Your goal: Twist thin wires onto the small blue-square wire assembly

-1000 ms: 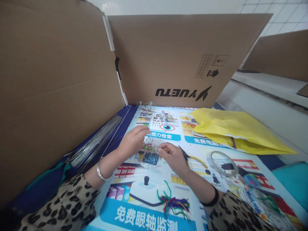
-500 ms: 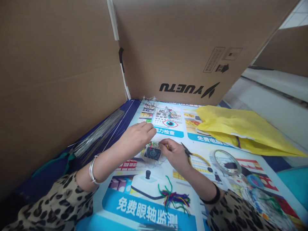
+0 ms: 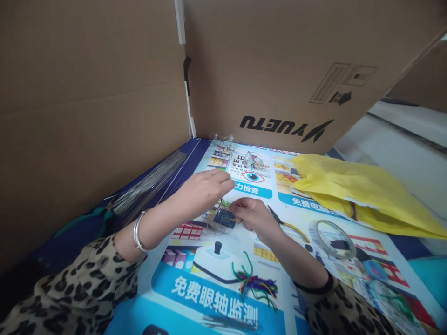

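My left hand [image 3: 211, 188] is closed in a pinch above a printed sheet, its fingertips turned away. A red strand [image 3: 220, 204] hangs just below it, among thin wire loops [image 3: 213, 228] over a dark printed patch. My right hand [image 3: 254, 217] pinches at the right side of these wires, thumb and forefinger together on a thin yellow strand [image 3: 242, 206]. What exactly the left fingers grip is hidden. Right of my right hand lie yellow-handled pliers [image 3: 296, 231]. Nearer to me is a bunch of coloured yarn pieces [image 3: 260, 284], green, purple and yellow.
Cardboard walls [image 3: 265, 70] stand at the back and left. Straight metal wires [image 3: 153, 186] lie at left. On the right are a yellow bag [image 3: 363, 190], a clear ring-shaped roll [image 3: 319, 232] and a tangled wire-and-thread pile [image 3: 391, 298]. Small wire pieces [image 3: 254, 160] lie at the back.
The view has shifted slightly, so things appear a little to the right. My right fingers have curled in further over the wires; my left hand stays pinched above them.
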`<control>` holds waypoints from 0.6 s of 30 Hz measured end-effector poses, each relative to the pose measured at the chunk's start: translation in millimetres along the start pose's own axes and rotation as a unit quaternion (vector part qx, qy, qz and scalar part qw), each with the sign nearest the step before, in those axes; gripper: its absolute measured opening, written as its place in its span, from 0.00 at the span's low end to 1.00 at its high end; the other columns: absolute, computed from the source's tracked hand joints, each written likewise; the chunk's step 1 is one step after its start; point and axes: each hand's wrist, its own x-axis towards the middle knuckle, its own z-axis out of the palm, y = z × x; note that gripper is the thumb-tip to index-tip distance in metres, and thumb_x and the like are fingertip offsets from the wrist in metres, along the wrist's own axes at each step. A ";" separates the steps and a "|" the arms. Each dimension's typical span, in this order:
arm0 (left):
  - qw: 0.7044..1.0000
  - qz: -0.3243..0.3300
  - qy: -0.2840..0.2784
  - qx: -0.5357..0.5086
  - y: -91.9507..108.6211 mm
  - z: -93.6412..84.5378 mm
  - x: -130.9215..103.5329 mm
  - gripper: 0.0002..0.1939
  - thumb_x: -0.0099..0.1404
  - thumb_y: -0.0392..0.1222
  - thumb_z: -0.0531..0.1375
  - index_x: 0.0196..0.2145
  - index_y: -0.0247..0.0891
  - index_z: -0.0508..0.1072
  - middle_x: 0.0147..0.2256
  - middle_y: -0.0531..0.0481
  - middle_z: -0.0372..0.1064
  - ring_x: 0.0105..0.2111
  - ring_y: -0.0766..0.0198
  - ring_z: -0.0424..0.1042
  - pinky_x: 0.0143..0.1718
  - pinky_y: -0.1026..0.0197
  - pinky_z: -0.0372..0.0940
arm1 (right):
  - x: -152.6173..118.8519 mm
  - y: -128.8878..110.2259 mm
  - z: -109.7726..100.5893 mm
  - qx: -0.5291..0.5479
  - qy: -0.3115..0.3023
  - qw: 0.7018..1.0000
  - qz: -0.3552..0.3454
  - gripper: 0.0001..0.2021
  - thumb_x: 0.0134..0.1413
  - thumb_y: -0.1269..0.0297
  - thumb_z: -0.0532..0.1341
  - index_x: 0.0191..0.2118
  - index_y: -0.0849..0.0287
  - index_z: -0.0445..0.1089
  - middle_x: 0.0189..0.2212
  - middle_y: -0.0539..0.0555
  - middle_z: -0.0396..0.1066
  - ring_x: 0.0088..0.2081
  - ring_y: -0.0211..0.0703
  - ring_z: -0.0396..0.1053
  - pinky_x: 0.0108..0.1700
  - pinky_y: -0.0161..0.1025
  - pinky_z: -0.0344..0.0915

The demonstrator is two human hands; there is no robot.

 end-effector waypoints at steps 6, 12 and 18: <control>1.000 0.008 0.002 -0.025 0.0 1.0 0.2 0.09 0.65 0.31 0.50 0.37 0.34 0.69 0.36 0.45 0.69 0.41 0.60 0.68 0.37 0.60 0.65 | 6.3 1.8 4.1 0.002 0.007 1.000 -0.022 0.09 0.42 0.59 0.62 0.26 0.61 0.70 0.13 0.45 0.62 0.13 0.29 0.49 0.14 0.31 0.42; 0.999 0.002 0.017 -0.047 -4.6 7.0 0.0 0.12 0.63 0.28 0.49 0.38 0.35 0.69 0.36 0.45 0.70 0.40 0.60 0.68 0.37 0.60 0.65 | 9.4 -3.2 10.5 0.089 -0.014 0.996 0.019 0.09 0.41 0.60 0.63 0.24 0.60 0.66 0.12 0.43 0.58 0.11 0.26 0.45 0.14 0.31 0.38; 0.997 -0.046 0.019 -0.063 -19.5 19.6 -1.9 0.17 0.60 0.24 0.47 0.40 0.36 0.70 0.37 0.47 0.71 0.39 0.61 0.70 0.36 0.62 0.66 | 10.9 -0.9 6.3 0.171 -0.067 0.981 0.067 0.08 0.42 0.61 0.61 0.26 0.59 0.63 0.13 0.43 0.61 0.10 0.24 0.44 0.14 0.29 0.35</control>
